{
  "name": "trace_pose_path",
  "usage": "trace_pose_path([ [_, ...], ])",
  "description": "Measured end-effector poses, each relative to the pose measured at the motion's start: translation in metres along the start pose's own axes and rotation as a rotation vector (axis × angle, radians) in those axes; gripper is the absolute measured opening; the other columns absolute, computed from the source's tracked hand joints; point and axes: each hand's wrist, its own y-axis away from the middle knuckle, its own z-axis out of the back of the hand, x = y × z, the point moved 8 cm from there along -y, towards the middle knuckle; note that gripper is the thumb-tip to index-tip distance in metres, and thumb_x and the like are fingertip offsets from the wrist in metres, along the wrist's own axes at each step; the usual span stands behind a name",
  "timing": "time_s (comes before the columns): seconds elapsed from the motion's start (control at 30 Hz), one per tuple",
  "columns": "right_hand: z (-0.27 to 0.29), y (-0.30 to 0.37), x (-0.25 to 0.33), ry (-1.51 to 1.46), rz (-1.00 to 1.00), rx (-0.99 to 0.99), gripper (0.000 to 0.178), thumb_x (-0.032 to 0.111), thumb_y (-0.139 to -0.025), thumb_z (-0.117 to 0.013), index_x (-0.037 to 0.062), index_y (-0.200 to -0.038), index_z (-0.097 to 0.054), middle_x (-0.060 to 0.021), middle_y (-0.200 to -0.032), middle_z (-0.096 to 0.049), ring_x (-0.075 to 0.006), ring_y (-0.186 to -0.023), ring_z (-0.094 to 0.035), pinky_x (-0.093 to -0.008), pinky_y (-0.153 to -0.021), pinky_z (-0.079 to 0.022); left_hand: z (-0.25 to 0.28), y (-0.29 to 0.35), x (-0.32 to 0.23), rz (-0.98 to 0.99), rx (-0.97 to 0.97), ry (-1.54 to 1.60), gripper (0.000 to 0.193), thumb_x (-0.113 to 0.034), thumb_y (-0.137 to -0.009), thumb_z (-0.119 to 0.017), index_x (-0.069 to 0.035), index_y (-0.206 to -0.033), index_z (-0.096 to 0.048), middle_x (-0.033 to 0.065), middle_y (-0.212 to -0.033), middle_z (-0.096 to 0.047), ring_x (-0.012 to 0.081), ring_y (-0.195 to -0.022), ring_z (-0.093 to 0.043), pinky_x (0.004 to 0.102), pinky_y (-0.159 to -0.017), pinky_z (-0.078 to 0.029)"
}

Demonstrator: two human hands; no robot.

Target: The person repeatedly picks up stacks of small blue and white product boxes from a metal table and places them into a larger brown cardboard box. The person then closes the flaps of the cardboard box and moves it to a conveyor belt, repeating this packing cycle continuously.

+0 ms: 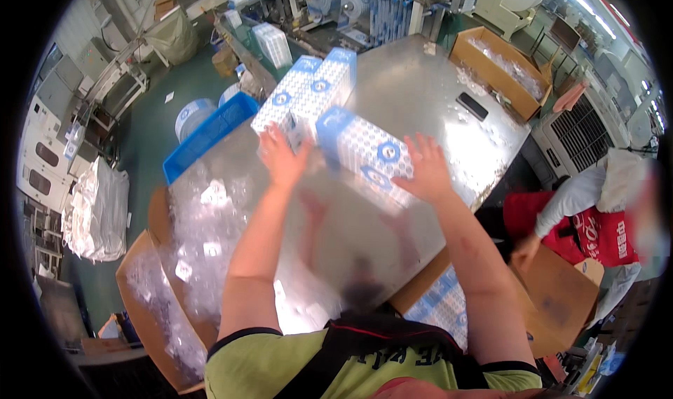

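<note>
On the metal table (294,259), a long blue-and-white dotted plastic-wrapped pack (364,145) lies at an angle before me. My right hand (429,171) rests against its right end, fingers spread and thumb at the near edge. To its left, similar packs (293,98) lie side by side. My left hand (284,159) touches their near end, its fingers apart and upright. Neither hand is closed around a pack. The undersides of the packs are hidden.
A blue tray (210,136) sits at the table's left edge. Crumpled clear film (210,238) covers the left side near a carton. A phone (472,106) and a carton of film (501,73) lie far right. A co-worker's hand (524,252) reaches to an open carton (561,287).
</note>
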Motion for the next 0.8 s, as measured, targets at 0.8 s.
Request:
trace_pose_path([
  [0.8,-0.042,-0.025,0.021,-0.215,0.021,0.565,0.104,0.05,-0.06,-0.087,0.0018,-0.14,-0.041,-0.0211,-0.123,-0.06,-0.0373,-0.116,-0.057,-0.0423,-0.097,-0.046,0.074,0.219,-0.135,-0.469,1.585,0.723,0.081,-0.05,-0.095,-0.053,-0.006,-0.154,-0.02,0.0287,-0.08,-0.064,0.0436,-0.076,-0.066,0.0467,-0.076,-0.054],
])
